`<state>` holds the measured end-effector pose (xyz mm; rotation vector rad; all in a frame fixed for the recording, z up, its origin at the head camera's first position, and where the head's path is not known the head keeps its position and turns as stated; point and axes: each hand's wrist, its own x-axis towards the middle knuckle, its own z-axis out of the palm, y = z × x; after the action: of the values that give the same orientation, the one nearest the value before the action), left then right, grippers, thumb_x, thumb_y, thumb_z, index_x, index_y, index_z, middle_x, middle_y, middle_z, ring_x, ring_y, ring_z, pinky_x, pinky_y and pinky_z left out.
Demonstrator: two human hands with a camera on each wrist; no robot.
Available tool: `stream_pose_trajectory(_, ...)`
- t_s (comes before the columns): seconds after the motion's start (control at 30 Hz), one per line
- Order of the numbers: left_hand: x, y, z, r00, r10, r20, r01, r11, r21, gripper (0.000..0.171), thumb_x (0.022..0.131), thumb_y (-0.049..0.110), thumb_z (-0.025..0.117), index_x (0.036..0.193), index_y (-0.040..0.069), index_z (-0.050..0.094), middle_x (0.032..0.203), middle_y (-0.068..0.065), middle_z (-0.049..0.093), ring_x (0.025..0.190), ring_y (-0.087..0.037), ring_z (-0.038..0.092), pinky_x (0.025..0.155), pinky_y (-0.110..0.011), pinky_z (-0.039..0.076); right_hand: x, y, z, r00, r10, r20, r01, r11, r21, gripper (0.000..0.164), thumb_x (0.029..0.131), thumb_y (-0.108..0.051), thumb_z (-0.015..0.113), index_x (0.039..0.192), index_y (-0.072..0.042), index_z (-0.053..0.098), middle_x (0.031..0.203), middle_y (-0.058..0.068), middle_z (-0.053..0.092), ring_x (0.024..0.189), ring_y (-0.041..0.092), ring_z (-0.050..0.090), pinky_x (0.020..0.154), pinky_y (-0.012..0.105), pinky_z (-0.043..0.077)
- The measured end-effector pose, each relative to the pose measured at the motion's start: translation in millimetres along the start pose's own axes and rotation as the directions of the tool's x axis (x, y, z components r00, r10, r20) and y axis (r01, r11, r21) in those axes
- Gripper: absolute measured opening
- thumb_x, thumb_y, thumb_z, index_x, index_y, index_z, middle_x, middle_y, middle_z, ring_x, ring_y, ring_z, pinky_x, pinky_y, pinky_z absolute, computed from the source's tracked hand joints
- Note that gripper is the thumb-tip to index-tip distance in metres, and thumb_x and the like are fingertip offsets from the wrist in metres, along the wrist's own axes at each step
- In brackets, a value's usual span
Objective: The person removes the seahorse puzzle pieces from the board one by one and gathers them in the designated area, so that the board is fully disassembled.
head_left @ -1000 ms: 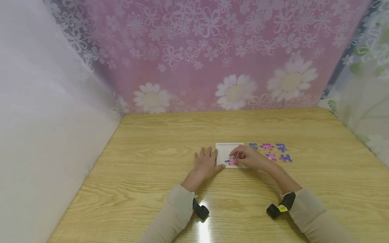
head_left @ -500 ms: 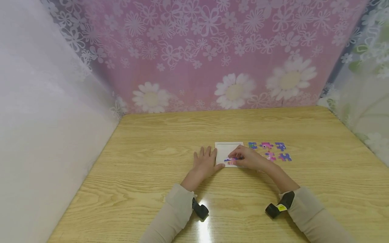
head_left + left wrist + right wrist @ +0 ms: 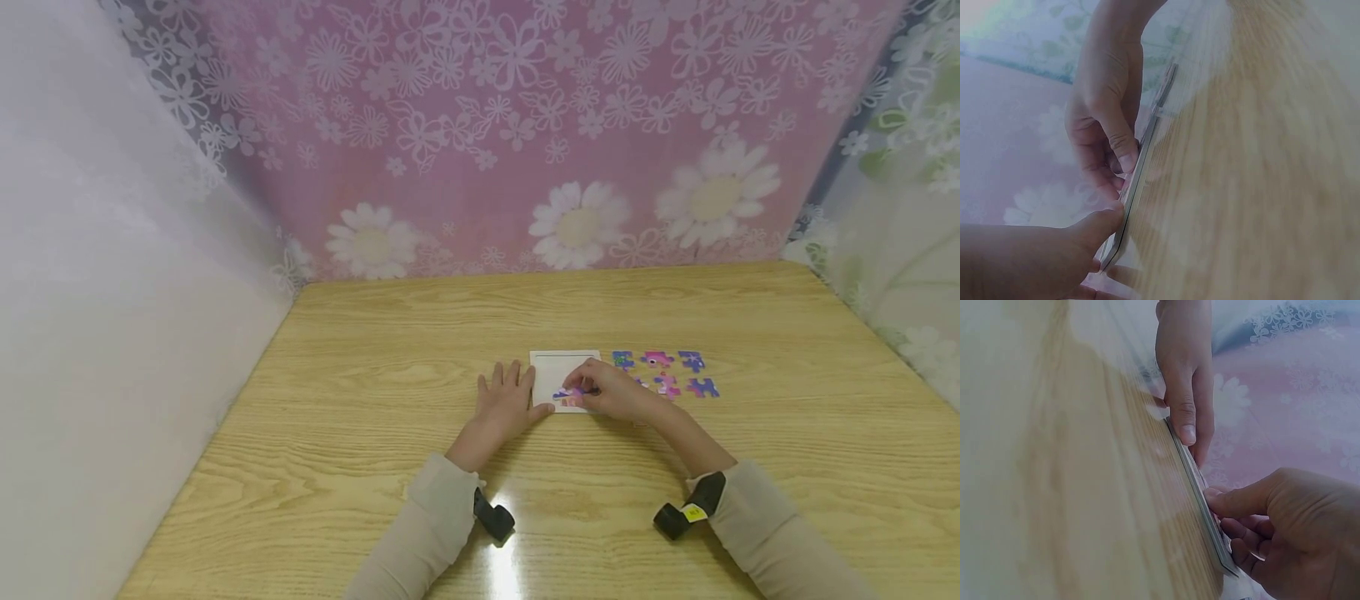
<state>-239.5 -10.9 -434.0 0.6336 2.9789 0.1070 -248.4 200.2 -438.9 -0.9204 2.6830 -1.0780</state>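
Observation:
A white puzzle frame [image 3: 551, 372] lies flat on the wooden table. My left hand [image 3: 504, 408] rests with spread fingers along its left side, and the thumb touches the near left corner. Over the near part of the frame, my right hand [image 3: 617, 392] pinches a small jigsaw piece between thumb and fingers; the fingers hide most of it. Pink and purple jigsaw pieces [image 3: 570, 402] lie in the frame beneath those fingertips. In the right wrist view the right thumb [image 3: 1214, 499] is low against the frame's edge [image 3: 1200, 494].
Several loose jigsaw pieces lie in rows right of the frame, among them a pink one with an eye [image 3: 657, 359] and a purple one [image 3: 703, 387]. The right forearm partly covers others. A pink flowered curtain [image 3: 465, 167] hangs behind the wooden table [image 3: 360, 400].
My right hand's fingers have come down and slightly left onto the pieces in the near part of the frame. My left hand has stayed at the frame's side.

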Motion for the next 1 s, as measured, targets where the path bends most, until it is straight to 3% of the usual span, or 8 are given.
stream_pose_trajectory(0.53,-0.8,-0.5,-0.1,1.0,0.007,-0.006,-0.007,1.0,-0.003,0.073,0.088,0.06,0.042,0.144,0.014,0.03,0.146,-0.013,0.026,0.132,-0.037,0.021,0.1,-0.056,0.023,-0.2,-4.1,0.4,1.0,0.014,-0.017,-0.013,1.0,0.026,0.022,0.084,-0.001,0.065,0.105,-0.001,0.058,0.094,0.006,0.052,0.081,0.018,0.049,0.07,0.031,0.046)
stream_pose_trajectory(0.73,-1.4,-0.5,-0.1,1.0,0.006,-0.003,-0.006,1.0,-0.016,0.073,0.089,0.06,0.042,0.144,0.014,0.031,0.146,-0.013,0.026,0.133,-0.037,0.02,0.1,-0.056,0.022,0.0,-8.2,-1.9,0.997,0.081,0.002,-0.081,0.99,0.117,0.015,0.088,-0.001,0.059,0.103,-0.002,0.058,0.09,0.005,0.054,0.078,0.019,0.052,0.065,0.03,0.046)
stream_pose_trajectory(1.0,-0.5,-0.2,-0.2,1.0,0.001,-0.002,-0.001,1.0,-0.004,0.073,0.088,0.06,0.042,0.144,0.014,0.03,0.147,-0.012,0.026,0.133,-0.036,0.02,0.1,-0.056,0.022,0.5,-11.6,-5.9,0.997,0.081,0.001,-0.08,0.984,0.162,0.009,0.089,-0.001,0.058,0.098,-0.001,0.058,0.084,0.005,0.059,0.079,0.021,0.058,0.068,0.032,0.048)
